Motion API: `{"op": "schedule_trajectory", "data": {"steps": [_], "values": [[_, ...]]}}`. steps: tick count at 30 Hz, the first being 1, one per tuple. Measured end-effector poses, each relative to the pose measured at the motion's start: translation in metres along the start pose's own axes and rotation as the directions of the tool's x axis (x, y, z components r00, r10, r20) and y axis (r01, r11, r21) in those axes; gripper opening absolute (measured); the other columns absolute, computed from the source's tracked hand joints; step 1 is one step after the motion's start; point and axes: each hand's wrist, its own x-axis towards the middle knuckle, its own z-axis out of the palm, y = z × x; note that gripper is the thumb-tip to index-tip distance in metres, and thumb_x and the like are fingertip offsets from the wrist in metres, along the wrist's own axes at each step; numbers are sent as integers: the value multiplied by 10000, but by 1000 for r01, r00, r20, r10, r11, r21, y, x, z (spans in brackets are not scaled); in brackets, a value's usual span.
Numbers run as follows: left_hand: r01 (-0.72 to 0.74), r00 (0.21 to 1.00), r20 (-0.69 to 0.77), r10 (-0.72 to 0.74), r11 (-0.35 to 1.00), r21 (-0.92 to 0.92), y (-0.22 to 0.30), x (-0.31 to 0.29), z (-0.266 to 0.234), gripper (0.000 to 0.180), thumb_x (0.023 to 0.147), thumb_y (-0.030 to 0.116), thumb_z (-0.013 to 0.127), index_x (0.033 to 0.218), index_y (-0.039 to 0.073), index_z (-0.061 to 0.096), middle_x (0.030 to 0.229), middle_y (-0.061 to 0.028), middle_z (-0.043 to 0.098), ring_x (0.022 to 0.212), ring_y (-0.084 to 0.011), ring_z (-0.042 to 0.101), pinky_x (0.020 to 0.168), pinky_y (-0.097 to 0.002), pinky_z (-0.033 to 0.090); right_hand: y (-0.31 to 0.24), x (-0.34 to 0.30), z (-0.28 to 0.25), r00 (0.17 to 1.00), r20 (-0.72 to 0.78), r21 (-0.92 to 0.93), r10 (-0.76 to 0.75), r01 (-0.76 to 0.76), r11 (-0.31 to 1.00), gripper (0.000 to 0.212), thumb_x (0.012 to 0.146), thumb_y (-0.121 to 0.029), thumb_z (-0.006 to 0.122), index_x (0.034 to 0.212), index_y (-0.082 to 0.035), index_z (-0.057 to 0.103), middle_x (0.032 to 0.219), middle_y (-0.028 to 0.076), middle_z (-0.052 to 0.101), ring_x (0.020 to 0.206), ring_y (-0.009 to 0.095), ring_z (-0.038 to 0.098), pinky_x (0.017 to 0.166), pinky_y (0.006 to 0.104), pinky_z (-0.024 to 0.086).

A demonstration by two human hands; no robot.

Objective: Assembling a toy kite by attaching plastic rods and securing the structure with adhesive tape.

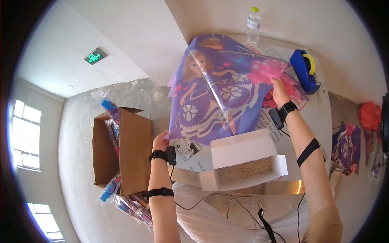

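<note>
A purple kite printed with a cartoon girl in a wide gown is spread over the table. My left hand pinches its lower left corner. On the right, my right hand grips the kite's edge beside a pink printed patch. A thin rod runs across the upper part of the sheet. Just below the kite, an open white box holds many small tan pieces, too small to name. Both my wrists wear black straps with small devices on them.
A water bottle and a blue tape dispenser stand at the table's far side. To the left is an open cardboard box with packed bundles in and below it. Cables cross my lap. Another printed kite lies at the right.
</note>
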Motion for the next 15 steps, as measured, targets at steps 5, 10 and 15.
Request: {"op": "schedule_trajectory", "data": {"steps": [5,10,15], "values": [[-702,685,-248,685,712,24,16,-27,58,317,829,-39,557,1127,37,637,1014,-53,642,783,-132,593,638,-263,487,-25,-26,18,752,12,-545,-659,557,626,314,948,-242,527,976,58,615,894,132,644,838,251,575,775,358,422],[-791,608,-51,793,610,52,61,-48,101,432,833,-54,529,1249,44,589,1023,-7,618,820,-105,563,699,-237,449,-22,-49,5,676,-177,-500,-715,564,657,321,953,-213,513,1106,64,565,1057,195,627,985,258,578,857,358,424],[-787,612,147,777,617,18,95,-36,140,518,815,6,584,1324,81,527,1027,33,577,898,-84,534,776,-228,389,4,-31,-36,826,-297,-462,-479,315,829,455,885,-239,614,1184,82,495,1169,227,566,1073,248,547,890,371,418]]}}
